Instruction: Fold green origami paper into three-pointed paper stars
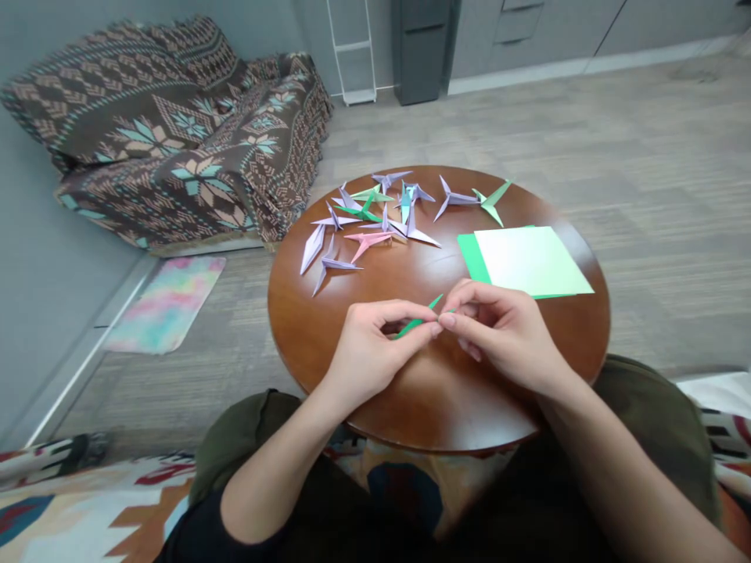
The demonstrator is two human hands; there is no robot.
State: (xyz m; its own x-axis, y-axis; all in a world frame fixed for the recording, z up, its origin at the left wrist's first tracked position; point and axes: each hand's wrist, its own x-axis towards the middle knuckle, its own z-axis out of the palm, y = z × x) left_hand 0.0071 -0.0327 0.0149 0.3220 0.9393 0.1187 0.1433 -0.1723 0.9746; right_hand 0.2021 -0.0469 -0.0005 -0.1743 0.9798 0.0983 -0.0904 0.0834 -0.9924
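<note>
a big couch (170, 133) draped in a brown patterned throw is parked against the wall at the far left, with a pastel tie-dye mat (167, 301) laid on the floor just in front of it. a white ladder-like rack (352, 51) and a dark grey cabinet (422, 47) are stood along the back wall. a bright patterned rug (76, 508) is spread under the seat at the bottom edge.

the round wooden table (411, 407) is placed right in front, over the lap. on its far right part a stack of green paper sheets (531, 262) is laid flat, a pale green sheet on top and a darker green one poking out underneath on the left. on the far left part a bunch of folded paper cranes (375, 219) is scattered, mostly lilac, with one pink, a couple green and one light blue, some touching each other.

closest in, a small green folded paper piece (418, 319) is held just above the table's middle. it's pinched by the left hand (369, 352) at one end, thumb and fingers closed on it, and gripped by the right hand (504, 332) at the other end, fingertips pressed together on the paper. the two hands are nearly touching at the fingertips. one pointed tip of the piece is seen sticking up between them.
</note>
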